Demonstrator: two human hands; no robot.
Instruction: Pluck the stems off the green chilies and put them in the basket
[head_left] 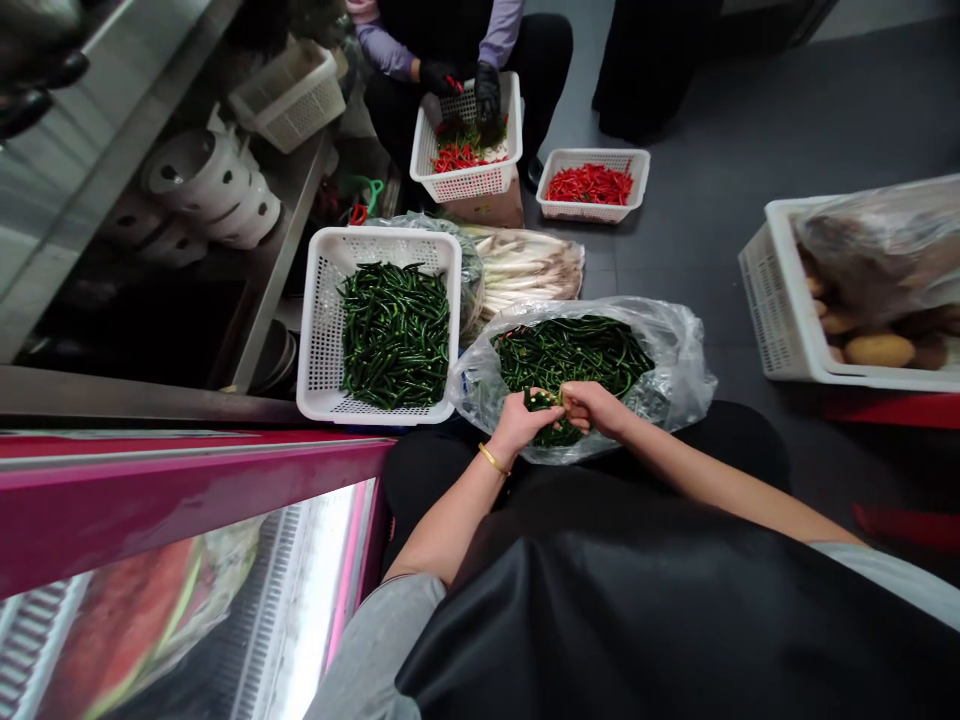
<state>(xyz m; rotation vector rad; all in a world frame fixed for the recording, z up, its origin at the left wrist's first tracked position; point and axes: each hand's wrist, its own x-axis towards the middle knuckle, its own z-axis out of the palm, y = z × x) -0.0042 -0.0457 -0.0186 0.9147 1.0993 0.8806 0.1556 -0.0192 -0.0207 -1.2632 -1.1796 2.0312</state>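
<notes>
The left hand gripped a few green peppers above the open plastic bag while the right hand pinched their ends, seemingly mid-stemming, the next move likely calling for a short pull.

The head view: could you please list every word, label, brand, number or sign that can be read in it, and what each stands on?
None: no text can be read anywhere in this view.
Clear plastic bag: no readable print; its creases and glare could hide small marks.
White basket of green chilies: no readable label.
Black apron: no readable lettering.
</notes>
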